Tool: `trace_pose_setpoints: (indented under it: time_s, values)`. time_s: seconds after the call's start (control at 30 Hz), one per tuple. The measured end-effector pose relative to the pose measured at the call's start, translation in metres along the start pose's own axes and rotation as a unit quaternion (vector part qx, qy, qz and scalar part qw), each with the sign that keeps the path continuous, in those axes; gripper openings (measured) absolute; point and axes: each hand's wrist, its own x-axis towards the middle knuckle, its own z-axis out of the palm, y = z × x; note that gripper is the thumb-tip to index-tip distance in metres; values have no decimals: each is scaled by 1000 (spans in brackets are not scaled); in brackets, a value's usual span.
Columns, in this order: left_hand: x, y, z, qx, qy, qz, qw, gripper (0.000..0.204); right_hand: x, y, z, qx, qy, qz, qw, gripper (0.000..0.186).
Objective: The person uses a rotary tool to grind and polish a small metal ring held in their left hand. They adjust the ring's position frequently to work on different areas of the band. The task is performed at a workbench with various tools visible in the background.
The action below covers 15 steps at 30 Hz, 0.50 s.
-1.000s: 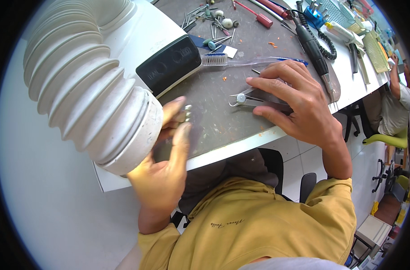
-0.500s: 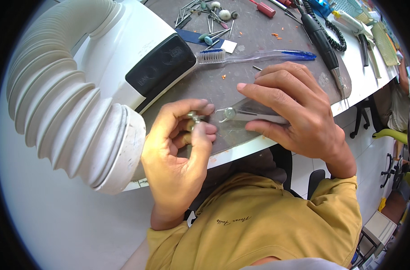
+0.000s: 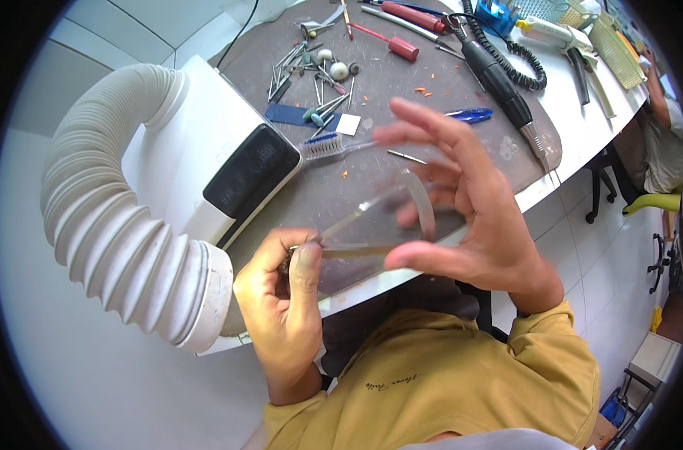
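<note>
With thumb pressed on curled fingers, my left hand (image 3: pixel 285 277) pinches the narrow end of a clear, fan-shaped piece (image 3: pixel 424 204) above the mat's near edge. Two straight edges run out from that pinch, and a curved translucent band joins them at the wide end; it is blurred, and its kind I cannot make out. Something small and dark shows among the left fingers, mostly hidden. Around the wide end, my right hand (image 3: pixel 476 202) is open, fingers spread and smeared by motion, the thumb close to the lower edge. Behind its fingertips lies a toothbrush (image 3: pixel 325 145) with a clear handle.
At left stands a white box with a dark panel (image 3: pixel 253 171) and a ribbed hose (image 3: pixel 131 225). Several small grinding bits (image 3: pixel 328 75) lie on the grey mat (image 3: pixel 409 82). A black rotary handpiece (image 3: pixel 499 82) rests at right, near a dispensing gun (image 3: pixel 559 36). Another person sits far right.
My left hand has moved down and now pinches the clear piece's end. The right hand, earlier lowered over a clear thing on the mat, has risen and spread. The view has shifted.
</note>
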Motion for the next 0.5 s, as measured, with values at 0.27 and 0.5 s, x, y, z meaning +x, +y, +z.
trace_pose_setpoints:
  time_s: [0.27, 0.5]
  values:
    - [0, -6, 10, -219, 30, -8, 975, 31, -6, -11, 3, 194, -10, 167, 967, 31]
    - [7, 8, 53, -375, 15, -39, 926, 37, -5, -14, 26, 260, 32, 141, 955, 25]
